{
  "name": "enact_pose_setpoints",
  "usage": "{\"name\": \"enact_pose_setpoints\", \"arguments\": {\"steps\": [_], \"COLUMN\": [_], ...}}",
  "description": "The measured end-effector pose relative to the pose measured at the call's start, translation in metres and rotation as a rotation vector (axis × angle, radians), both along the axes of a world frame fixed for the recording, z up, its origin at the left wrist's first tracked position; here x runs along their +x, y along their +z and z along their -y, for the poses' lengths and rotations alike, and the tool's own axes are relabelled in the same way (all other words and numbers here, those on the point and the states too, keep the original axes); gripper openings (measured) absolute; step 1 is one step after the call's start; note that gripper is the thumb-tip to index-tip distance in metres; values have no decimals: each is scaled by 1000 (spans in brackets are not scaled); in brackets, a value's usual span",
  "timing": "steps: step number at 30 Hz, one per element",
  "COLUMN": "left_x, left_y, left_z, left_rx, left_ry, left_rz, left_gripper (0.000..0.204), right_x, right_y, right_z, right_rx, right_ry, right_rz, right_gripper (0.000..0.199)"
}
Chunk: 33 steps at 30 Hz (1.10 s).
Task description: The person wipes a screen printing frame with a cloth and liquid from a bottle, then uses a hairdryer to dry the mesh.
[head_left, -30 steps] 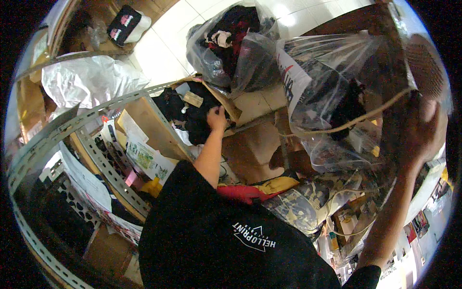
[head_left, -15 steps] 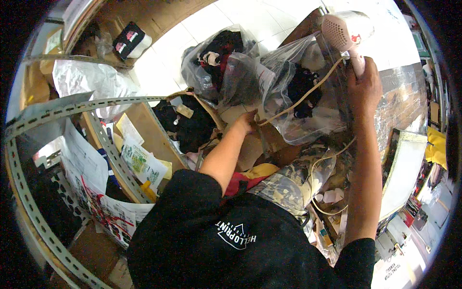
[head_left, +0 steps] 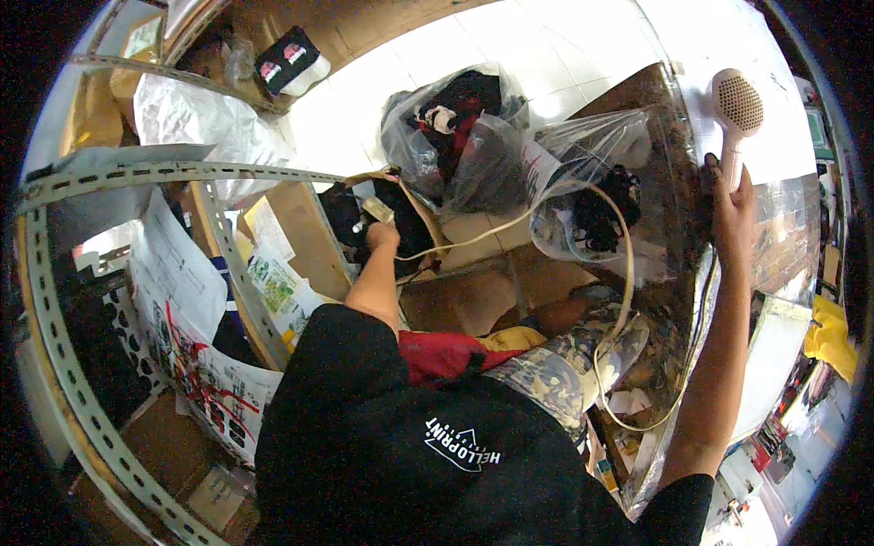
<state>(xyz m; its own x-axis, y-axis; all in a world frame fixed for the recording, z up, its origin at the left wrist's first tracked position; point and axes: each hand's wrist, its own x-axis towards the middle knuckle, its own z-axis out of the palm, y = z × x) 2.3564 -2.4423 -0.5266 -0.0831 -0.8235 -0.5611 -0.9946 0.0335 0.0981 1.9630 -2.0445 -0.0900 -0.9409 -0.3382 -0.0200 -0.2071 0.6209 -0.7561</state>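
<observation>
A pale pink hair dryer (head_left: 739,102) is held upright by its handle in my right hand (head_left: 731,196), with its round perforated grille showing. Its beige cord (head_left: 628,255) loops down past the table edge, then sweeps across to my left hand (head_left: 383,238). That hand is closed over an open cardboard box with black cloth (head_left: 414,214) in it. The cord runs in at its wrist, but the fingertips are partly hidden. Just beyond the fingers is a small yellowish, label-like piece (head_left: 376,210).
Clear plastic bags of dark cloth (head_left: 455,118) stand on the white tiled floor (head_left: 537,45). A slotted metal shelf frame (head_left: 191,175) with papers fills the left. At right is a table wrapped in plastic (head_left: 783,237), with a framed panel (head_left: 769,355) beside it.
My left hand has moved left to the box, drawing the cord with it. My right hand has shifted right with the hair dryer, whose grille has turned more toward view.
</observation>
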Motion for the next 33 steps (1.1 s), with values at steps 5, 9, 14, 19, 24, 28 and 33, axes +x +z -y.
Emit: {"name": "enact_pose_setpoints", "arguments": {"steps": [5,9,14,19,24,28,33], "left_x": [23,14,-6,22,35,31,18], "left_y": [-27,-43,-66,-99,-101,-113,-121], "left_z": [23,28,33,44,45,47,73], "left_rx": [-44,-38,-79,-63,-34,-23,-84], "left_ry": [-218,-365,-445,-423,-382,-449,-293], "left_rz": [9,50,93,282,233,225,244], "left_gripper": [31,28,24,21,24,25,23], "right_x": [-1,14,11,4,3,-3,-11], "right_y": [-30,-15,-15,-14,-25,-31,-29], "right_z": [-15,2,-8,-7,-29,-48,-61], "right_rx": [202,565,769,631,415,421,613], "right_ry": [-12,-2,-57,-74,-73,-164,-98], "right_rz": [-368,-471,-621,-644,-497,-378,-453], "right_gripper": [53,32,44,51,40,44,41]}}
